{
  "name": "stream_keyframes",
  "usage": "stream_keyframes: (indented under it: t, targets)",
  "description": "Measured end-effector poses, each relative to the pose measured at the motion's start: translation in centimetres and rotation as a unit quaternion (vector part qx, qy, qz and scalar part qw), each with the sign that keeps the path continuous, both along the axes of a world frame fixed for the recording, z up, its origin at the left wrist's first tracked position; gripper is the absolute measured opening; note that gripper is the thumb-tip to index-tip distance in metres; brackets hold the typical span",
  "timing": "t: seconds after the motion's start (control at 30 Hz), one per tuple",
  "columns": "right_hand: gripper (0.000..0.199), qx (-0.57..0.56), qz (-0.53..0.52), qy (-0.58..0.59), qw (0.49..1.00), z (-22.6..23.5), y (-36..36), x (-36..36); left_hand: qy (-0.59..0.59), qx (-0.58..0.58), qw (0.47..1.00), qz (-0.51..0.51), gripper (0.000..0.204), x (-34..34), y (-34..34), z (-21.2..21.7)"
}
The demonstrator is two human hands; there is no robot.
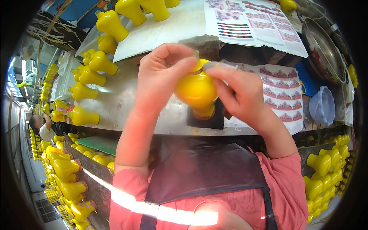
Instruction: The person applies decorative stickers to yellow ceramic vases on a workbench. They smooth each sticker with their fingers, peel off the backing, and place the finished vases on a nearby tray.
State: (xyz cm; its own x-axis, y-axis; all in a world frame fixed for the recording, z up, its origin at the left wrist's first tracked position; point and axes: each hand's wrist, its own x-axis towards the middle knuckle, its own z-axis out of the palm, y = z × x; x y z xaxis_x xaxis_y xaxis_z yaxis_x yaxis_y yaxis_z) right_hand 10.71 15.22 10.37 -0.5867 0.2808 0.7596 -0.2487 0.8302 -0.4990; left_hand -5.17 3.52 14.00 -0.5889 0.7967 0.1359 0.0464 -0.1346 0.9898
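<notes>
In front of me a glossy yellow vase (196, 92) has its narrow foot over a dark pad (217, 120) at the bench's near edge. A thin dark band (197, 71) runs along part of its neck. My left hand (163, 67) is at the left of the neck, thumb against it and index finger bent in toward the thumb. From the right, my right hand (241, 90) meets the neck with thumb and index finger drawn together. A thin whitish film (225, 65) shows by its fingertips. Whatever the left fingertips hold is too small to make out.
Several yellow vases (86, 115) lie or stand along the left, with more on both sides. Printed sheets (281, 90) lie right of the vase and on a raised white board (172, 36). A blue-grey basin (322, 105) and a metal pan (324, 50) are far right. Another person (46, 128) is at left.
</notes>
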Motion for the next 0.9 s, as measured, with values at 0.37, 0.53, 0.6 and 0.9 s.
stream_keyframes:
  t: [0.37, 0.53, 0.6, 0.9]
  targets:
    - [0.026, -0.033, 0.048, -0.016, 0.998, -0.1, 0.2, 0.3, -0.049, 0.032, 0.998, -0.036, 0.011, 0.2, -0.3, -0.2]
    - [0.021, 0.017, 0.028, -0.024, 0.999, -0.1, 0.3, 0.4, 0.030, -0.023, 0.999, -0.008, 0.013, -0.1, -0.4, -0.1]
    - [0.020, 0.036, 0.056, -0.028, 0.997, -0.1, 0.0, 0.4, 0.078, -0.037, 0.996, -0.007, 0.014, -0.3, -0.6, -0.1]
    - [0.016, -0.228, 0.098, -0.076, 0.966, 0.3, 1.1, -1.0, -0.017, 0.031, 0.995, -0.093, 0.016, -0.8, -1.7, -0.4]
